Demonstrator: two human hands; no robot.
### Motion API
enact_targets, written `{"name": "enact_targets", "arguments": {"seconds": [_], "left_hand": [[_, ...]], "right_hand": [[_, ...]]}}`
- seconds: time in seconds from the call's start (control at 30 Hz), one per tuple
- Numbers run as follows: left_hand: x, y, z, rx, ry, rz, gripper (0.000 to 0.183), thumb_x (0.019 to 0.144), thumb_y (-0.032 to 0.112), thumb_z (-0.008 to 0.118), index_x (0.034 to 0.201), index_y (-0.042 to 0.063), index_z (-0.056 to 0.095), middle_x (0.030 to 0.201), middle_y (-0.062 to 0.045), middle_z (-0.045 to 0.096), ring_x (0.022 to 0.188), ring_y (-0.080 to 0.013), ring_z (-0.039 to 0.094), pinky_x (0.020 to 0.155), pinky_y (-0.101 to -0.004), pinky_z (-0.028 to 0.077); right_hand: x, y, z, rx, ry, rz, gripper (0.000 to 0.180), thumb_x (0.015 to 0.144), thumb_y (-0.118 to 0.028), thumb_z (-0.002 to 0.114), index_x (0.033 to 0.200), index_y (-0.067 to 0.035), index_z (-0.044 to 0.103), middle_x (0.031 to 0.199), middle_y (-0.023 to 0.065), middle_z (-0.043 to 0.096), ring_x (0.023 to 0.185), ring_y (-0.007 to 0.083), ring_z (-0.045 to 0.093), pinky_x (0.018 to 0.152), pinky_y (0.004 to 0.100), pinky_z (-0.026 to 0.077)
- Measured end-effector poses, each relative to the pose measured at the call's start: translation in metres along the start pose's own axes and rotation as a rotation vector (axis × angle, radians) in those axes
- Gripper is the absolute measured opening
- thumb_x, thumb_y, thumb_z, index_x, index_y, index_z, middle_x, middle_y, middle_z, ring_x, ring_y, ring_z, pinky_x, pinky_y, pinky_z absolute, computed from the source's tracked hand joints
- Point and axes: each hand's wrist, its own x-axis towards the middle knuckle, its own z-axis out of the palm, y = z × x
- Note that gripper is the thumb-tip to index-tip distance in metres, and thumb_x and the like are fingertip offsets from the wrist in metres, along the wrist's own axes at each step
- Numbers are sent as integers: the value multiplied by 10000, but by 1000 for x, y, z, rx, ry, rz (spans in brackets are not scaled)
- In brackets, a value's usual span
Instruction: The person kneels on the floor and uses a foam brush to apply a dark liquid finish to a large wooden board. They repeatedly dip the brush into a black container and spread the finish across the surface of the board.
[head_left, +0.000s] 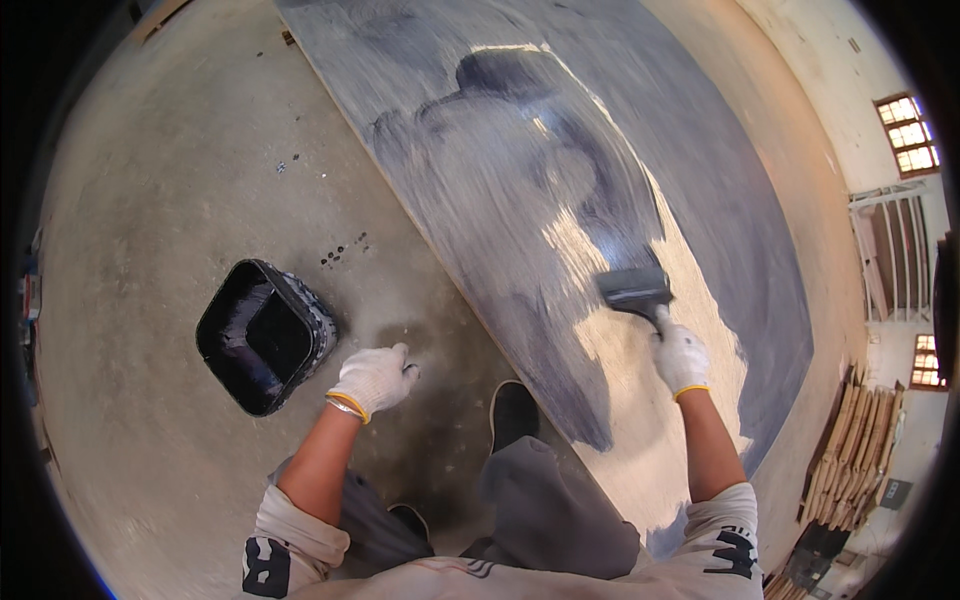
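Observation:
My right hand (682, 356), in a white knit glove with a yellow cuff, grips the handle of a wide paintbrush (635, 289). Its dark head rests on a large board (480, 195) lying on the floor. Dark grey paint covers much of the board in streaks; a pale, uncoated patch (637, 375) shows below and beside the brush. My left hand (375, 377), gloved alike, hangs over the floor with its fingers curled; nothing is seen in it. To its left stands a squarish black bucket (259, 337), its inside coated with dark paint.
Dark paint drops (345, 249) spot the concrete floor (150, 225). My shoe (515, 412) is close to the board's left edge. Along the right wall are a white metal rack (892, 255) and a stack of brown flat pieces (851, 450), with windows (907, 135) above.

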Motion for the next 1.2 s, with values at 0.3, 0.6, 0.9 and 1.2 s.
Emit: {"name": "enact_targets", "arguments": {"seconds": [0.3, 0.6, 0.9, 1.2], "left_hand": [[28, 22, 10, -35, 36, 83, 435, 1030, 442, 537, 1190, 62, 675, 1111, -212, 771, 1048, -434, 732, 930, -555, 565], [47, 14, 16, -29, 59, -22, 429, 1003, 432, 579, 1186, 56, 675, 1093, -227, 772, 1037, -431, 740, 922, -550, 571], [71, 9, 27, 20, 268, -127, 484, 951, 421, 667, 1238, 33, 633, 1117, -214, 757, 1021, -425, 735, 939, -515, 563], [103, -3, 31, 86, 310, -203, 615, 907, 436, 742, 1349, 31, 606, 1327, -192, 668, 1160, -370, 691, 973, -487, 551]], "right_hand": [[98, -90, -83, -11, 134, -253, 420, 1087, -358, 496, 1485, -278, 605, 1041, 213, 765, 990, 408, 744, 859, 532, 567], [84, -92, -101, -158, 140, -425, 408, 1076, -283, 486, 1448, -187, 624, 1014, 183, 776, 940, 379, 751, 810, 521, 578], [76, -71, -86, -153, 20, -419, 442, 1057, -294, 526, 1491, -264, 605, 961, 180, 767, 906, 387, 746, 815, 512, 574], [72, -42, -73, -101, 84, -350, 457, 1021, -343, 605, 1459, -214, 631, 991, 170, 777, 891, 396, 749, 782, 519, 576]]}}
